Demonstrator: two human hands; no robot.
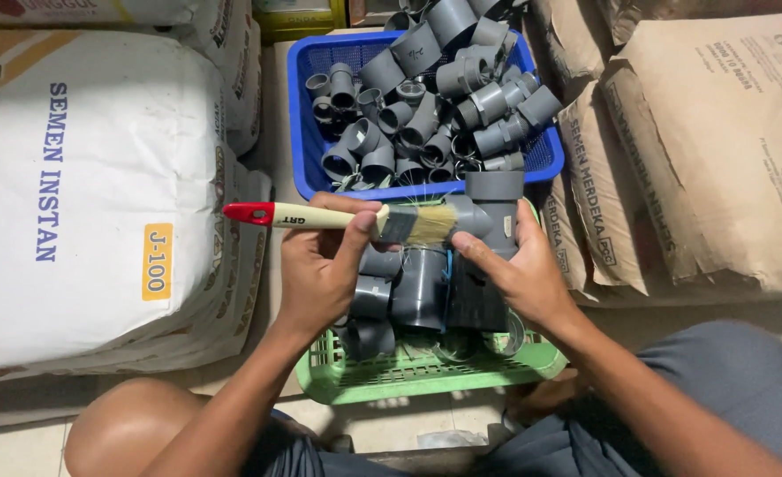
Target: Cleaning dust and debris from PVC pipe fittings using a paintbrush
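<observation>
My left hand grips a paint brush with a pale wooden handle, a red tip and light bristles. The bristles touch a grey plastic tee pipe fitting. My right hand holds that fitting from below, above a green basket. The green basket holds several more grey pipe fittings. Just beyond it stands a blue basket heaped with several smaller grey fittings.
A large white sack lies at the left, with more sacks behind it. Brown paper sacks are stacked at the right. My knees and dark shorts fill the bottom of the view over a pale floor.
</observation>
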